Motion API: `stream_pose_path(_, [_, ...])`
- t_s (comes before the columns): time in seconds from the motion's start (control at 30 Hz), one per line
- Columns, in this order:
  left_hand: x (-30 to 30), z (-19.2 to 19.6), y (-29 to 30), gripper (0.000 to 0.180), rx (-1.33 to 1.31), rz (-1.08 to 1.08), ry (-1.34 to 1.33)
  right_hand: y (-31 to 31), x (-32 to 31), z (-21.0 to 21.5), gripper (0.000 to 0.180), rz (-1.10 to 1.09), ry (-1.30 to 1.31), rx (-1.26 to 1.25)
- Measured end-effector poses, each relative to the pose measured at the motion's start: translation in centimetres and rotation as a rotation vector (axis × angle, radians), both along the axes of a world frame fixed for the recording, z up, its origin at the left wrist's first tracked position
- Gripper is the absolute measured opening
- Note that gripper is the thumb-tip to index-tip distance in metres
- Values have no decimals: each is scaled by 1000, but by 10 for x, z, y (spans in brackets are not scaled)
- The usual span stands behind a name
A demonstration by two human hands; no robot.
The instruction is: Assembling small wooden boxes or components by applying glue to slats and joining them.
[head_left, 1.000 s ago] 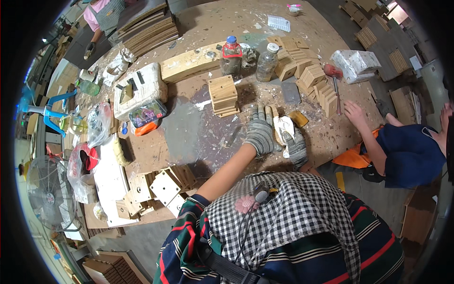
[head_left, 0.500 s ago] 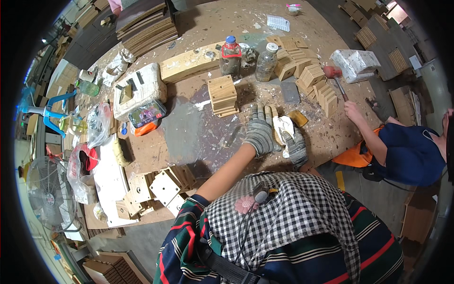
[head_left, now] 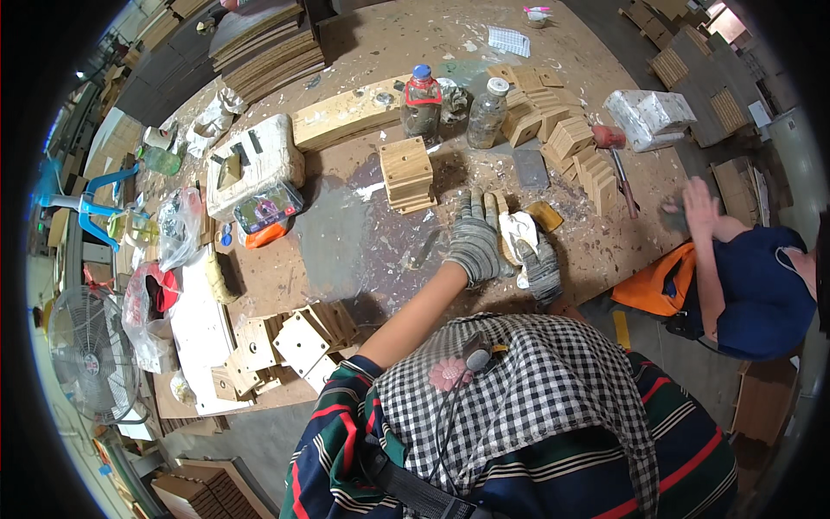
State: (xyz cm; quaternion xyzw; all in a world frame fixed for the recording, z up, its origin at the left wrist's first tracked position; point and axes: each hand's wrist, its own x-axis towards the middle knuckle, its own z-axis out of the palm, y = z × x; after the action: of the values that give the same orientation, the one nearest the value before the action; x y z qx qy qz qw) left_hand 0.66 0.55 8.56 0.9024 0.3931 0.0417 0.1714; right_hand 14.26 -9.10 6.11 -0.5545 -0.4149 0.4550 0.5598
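Note:
Both my hands wear grey knitted gloves. My left hand lies flat near the middle of the workbench, fingers stretched forward and close to a crumpled white cloth. Beside it, my right hand is closed on that cloth, its fingers partly hidden. What lies under the cloth and under my left palm is hard to make out. Just beyond the cloth is a yellow-brown flat piece. A neat stack of square wooden plates with holes stands ahead of my left fingertips.
Two jars, one blue-capped and one white-capped, stand ahead. Rows of wooden plates and a red-headed mallet lie to the right, near a co-worker's raised hand. More plates are at near left, below a foam block.
The co-worker at the right has let go of the mallet, which now lies on the bench, and has drawn the hand back. My own hands look the same.

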Motion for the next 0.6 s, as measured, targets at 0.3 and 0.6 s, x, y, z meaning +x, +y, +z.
stream_pose_path(0.3, [1,-10,1,126,23,-28,-20,-1,-2,4,51,-19,43,-37])
stream_pose_path(0.6, [2,-18,2,129,53,-16,-25,4,4,-6,47,-89,-61,-91])
